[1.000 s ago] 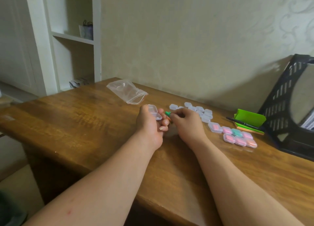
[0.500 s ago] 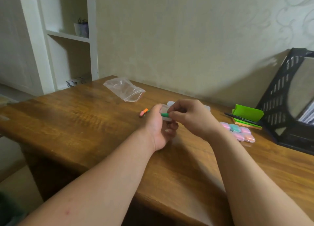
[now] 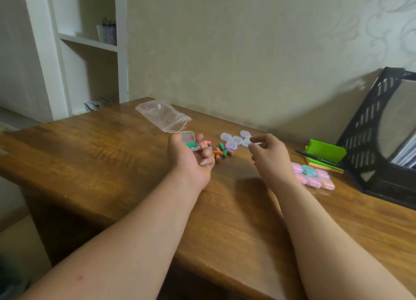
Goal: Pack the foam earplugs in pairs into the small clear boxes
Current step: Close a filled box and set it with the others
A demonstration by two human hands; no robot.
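My left hand [image 3: 191, 159] holds a small clear box [image 3: 189, 140] with its lid up and a green earplug [image 3: 191, 144] inside. My right hand [image 3: 269, 156] hovers to the right of it, fingers loosely curled, holding nothing. Between the hands lies a small heap of loose foam earplugs [image 3: 221, 153] in green, orange and purple. Several empty clear boxes [image 3: 235, 139] sit just behind the heap. Several filled boxes [image 3: 313, 177] with pink and teal earplugs lie in a block to the right of my right wrist.
An empty clear zip bag [image 3: 163, 115] lies at the back of the wooden desk [image 3: 108, 151]. A green notepad with a black pen [image 3: 324, 153] and a black file rack [image 3: 382, 133] stand at the right. A white shelf unit [image 3: 87, 47] is behind left.
My right hand has let go of the green earplug, which now lies in the open box, and has drawn away to the right. The heap of loose earplugs is uncovered.
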